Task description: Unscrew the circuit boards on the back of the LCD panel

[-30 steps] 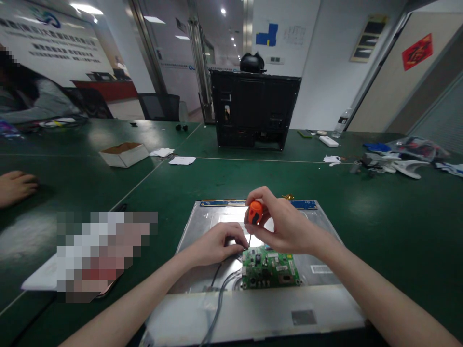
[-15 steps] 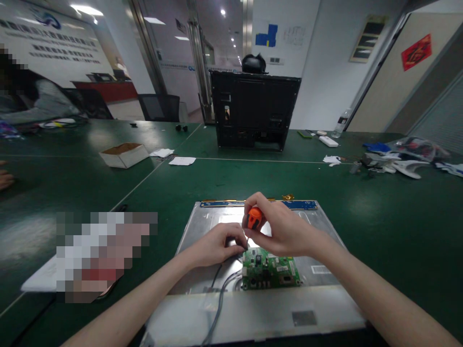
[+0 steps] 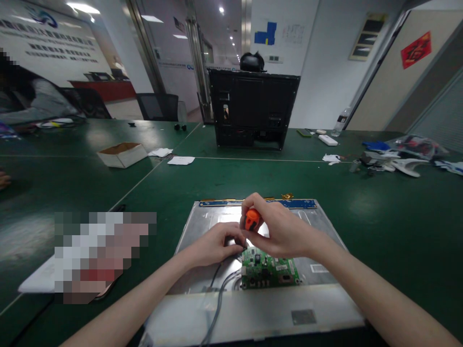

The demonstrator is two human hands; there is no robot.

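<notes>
In front of me lies a flat metal display panel [image 3: 318,308] with a blue circuit strip [image 3: 302,204] along its far edge. A green circuit board [image 3: 269,270] sits on the panel's middle. My right hand [image 3: 277,229] is closed around the orange and black handle of a screwdriver [image 3: 252,219], held over the board's far left corner. At that same corner my left hand [image 3: 222,246] has thumb and fingers pinched together; what is between them is too small to name. Grey cables [image 3: 220,301] run from the board's left side toward me.
A black monitor housing [image 3: 255,106] stands upright across the green table [image 3: 390,226]. To the left are an open box [image 3: 125,156], papers [image 3: 181,160] and a blurred-out item [image 3: 104,260]. Clutter in plastic [image 3: 412,149] and a bottle [image 3: 340,123] lie right. Another person's sleeve [image 3: 50,99] shows at far left.
The screwdriver handle has tilted slightly and turned in my right hand, shifting a little left. My left hand stays at the board's corner. The whole view has shifted slightly.
</notes>
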